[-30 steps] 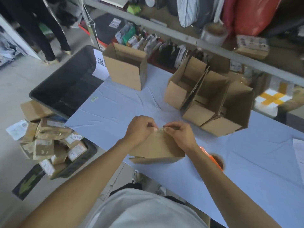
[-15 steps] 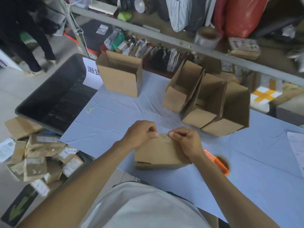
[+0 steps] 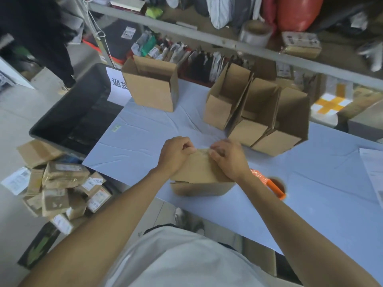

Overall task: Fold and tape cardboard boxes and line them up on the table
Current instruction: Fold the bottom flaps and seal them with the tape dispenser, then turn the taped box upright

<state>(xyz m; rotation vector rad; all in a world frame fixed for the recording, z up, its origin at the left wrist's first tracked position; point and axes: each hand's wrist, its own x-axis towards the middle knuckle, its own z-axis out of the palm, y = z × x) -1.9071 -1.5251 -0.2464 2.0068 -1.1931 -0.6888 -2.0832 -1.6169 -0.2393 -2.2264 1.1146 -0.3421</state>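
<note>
A small cardboard box (image 3: 200,172) lies near the front edge of the blue table (image 3: 310,189). My left hand (image 3: 176,153) grips its far left edge with curled fingers. My right hand (image 3: 229,157) presses and pinches clear tape at the far edge of the same box. An orange tape dispenser (image 3: 273,186) lies just right of my right wrist. Three folded open boxes (image 3: 259,114) lean together behind my hands. A single open box (image 3: 153,85) stands at the back left.
A black bin (image 3: 70,114) sits left of the table above a heap of taped parcels (image 3: 62,187) on the floor. A metal shelf rail (image 3: 228,43) with a tape roll (image 3: 256,32) runs behind. Papers (image 3: 373,168) lie at the right edge. A person's legs (image 3: 51,48) stand far left.
The box has settled flatter on the table between my hands. Both hands stay at its far edge, working the tape; the view shifted slightly.
</note>
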